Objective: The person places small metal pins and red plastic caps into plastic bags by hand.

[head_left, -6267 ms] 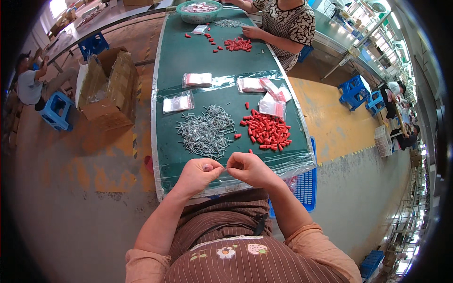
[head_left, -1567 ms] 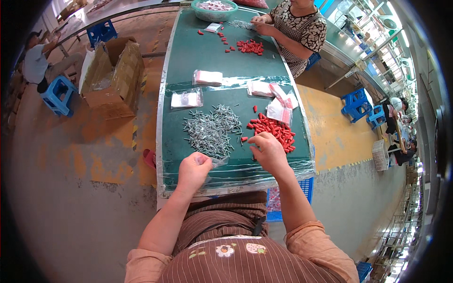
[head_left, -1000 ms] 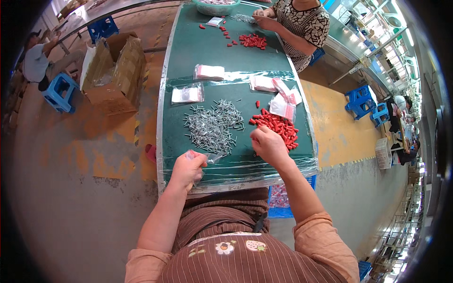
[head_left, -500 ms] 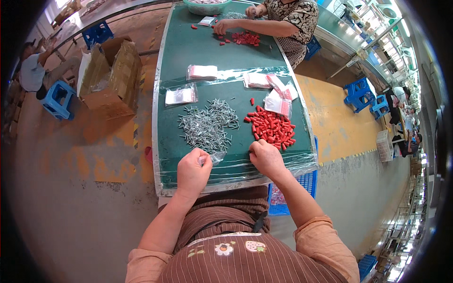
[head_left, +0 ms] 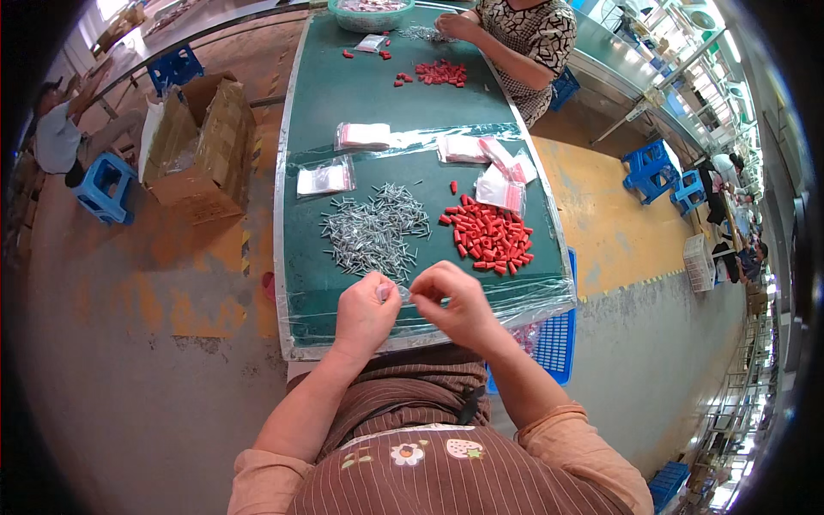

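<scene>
Left hand (head_left: 367, 313): my fingers close on a clear bag (head_left: 404, 293) above the table (head_left: 369, 96)'s near edge.
Right hand (head_left: 451, 300): fingertips nearly meet beside it; grip, I can't tell.

Your left hand (head_left: 367, 318) and right hand (head_left: 453, 302) are side by side at lower centre, before the screws (head_left: 375, 230), which lie left of the caps (head_left: 489, 233) on your table (head_left: 343, 101). Bag packs (head_left: 364, 136) lie behind both piles; a basin (head_left: 371, 19) sits at top centre, a carton (head_left: 196, 184) at upper left.
</scene>
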{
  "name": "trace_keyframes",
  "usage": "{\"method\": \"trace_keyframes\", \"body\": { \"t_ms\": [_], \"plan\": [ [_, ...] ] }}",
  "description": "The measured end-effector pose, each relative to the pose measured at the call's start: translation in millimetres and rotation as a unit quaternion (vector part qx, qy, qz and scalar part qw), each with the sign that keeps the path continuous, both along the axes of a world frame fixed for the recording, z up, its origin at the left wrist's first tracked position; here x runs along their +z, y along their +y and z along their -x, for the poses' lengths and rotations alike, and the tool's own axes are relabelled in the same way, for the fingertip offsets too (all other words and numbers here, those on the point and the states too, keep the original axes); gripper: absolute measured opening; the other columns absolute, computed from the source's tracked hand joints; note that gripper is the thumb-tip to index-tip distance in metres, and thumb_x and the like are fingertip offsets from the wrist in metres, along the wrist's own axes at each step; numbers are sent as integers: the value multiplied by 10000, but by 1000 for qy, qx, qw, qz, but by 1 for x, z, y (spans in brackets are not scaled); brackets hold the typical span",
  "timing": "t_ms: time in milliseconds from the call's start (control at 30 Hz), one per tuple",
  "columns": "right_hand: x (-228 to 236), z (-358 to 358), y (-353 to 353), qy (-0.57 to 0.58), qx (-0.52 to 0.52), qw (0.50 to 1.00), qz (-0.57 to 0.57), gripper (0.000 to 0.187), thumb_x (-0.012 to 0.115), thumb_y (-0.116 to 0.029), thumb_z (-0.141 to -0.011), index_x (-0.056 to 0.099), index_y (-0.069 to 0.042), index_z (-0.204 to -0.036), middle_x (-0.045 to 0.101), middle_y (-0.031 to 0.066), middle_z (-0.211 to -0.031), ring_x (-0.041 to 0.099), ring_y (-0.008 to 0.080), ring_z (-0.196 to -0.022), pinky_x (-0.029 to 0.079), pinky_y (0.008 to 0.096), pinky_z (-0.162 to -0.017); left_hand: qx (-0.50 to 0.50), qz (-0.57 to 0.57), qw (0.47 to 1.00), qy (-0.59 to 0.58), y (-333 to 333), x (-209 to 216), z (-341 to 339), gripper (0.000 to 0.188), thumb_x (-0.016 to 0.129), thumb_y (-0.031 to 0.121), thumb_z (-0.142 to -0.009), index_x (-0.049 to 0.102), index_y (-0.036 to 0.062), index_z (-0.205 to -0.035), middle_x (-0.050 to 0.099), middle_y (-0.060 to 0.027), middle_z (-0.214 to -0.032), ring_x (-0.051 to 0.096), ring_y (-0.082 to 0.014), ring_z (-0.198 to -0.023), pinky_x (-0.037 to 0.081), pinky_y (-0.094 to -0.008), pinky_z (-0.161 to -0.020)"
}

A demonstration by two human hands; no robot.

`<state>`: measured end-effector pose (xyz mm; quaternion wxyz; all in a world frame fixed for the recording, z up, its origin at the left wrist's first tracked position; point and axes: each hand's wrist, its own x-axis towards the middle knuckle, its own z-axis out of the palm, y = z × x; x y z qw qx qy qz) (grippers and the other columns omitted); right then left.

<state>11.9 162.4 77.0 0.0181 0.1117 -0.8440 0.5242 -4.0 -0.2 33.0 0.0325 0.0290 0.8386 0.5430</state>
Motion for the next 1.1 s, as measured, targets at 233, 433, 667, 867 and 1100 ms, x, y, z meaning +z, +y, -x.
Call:
{"method": "trace_keyframes", "body": {
  "t_ms": [233, 433, 667, 867, 1100],
  "plan": [
    [-1, 3, -9, 98, 47, 981, -159, 107, 639, -44, -764, 630, -41, -870, 591, 120, -848, 601, 306, -752, 492, 385, -657, -4, -40, 999, -35, 0, 6, -3, 108, 645, 121, -805, 623, 17, -787, 583, -44, -624, 469, -80, -570, 427, -267, -544],
    [14, 3, -6, 87, 58, 979, -172, 122, 606, -24, -771, 633, -37, -890, 589, 107, -832, 595, 307, -788, 488, 384, -690, -7, -49, 996, -70, -1, 2, -1, 114, 647, 118, -809, 619, 12, -780, 567, -15, -620, 455, -63, -589, 424, -261, -546],
    [13, 4, -9, 146, 82, 952, -256, 189, 607, -3, -721, 624, -57, -902, 607, 88, -892, 576, 260, -821, 488, 348, -722, -15, -43, 998, -49, 2, 5, -2, 119, 654, 124, -813, 617, 14, -789, 573, 7, -629, 457, -45, -591, 413, -237, -538],
    [17, 4, -3, 144, 97, 947, -272, 144, 675, -67, -727, 630, -50, -863, 596, 87, -961, 559, 266, -877, 474, 357, -777, -14, -57, 995, -76, -1, 4, -1, 130, 662, 135, -834, 625, 14, -804, 591, 8, -653, 474, -41, -605, 419, -235, -548],
    [3, 3, 5, 96, 73, 966, -228, 110, 687, -117, -746, 617, -45, -793, 587, 80, -885, 558, 278, -865, 475, 365, -745, -97, -174, 975, -102, -6, 11, 0, 92, 641, 89, -856, 628, -2, -851, 587, 45, -711, 461, -14, -620, 390, -185, -550]
  ]
}}
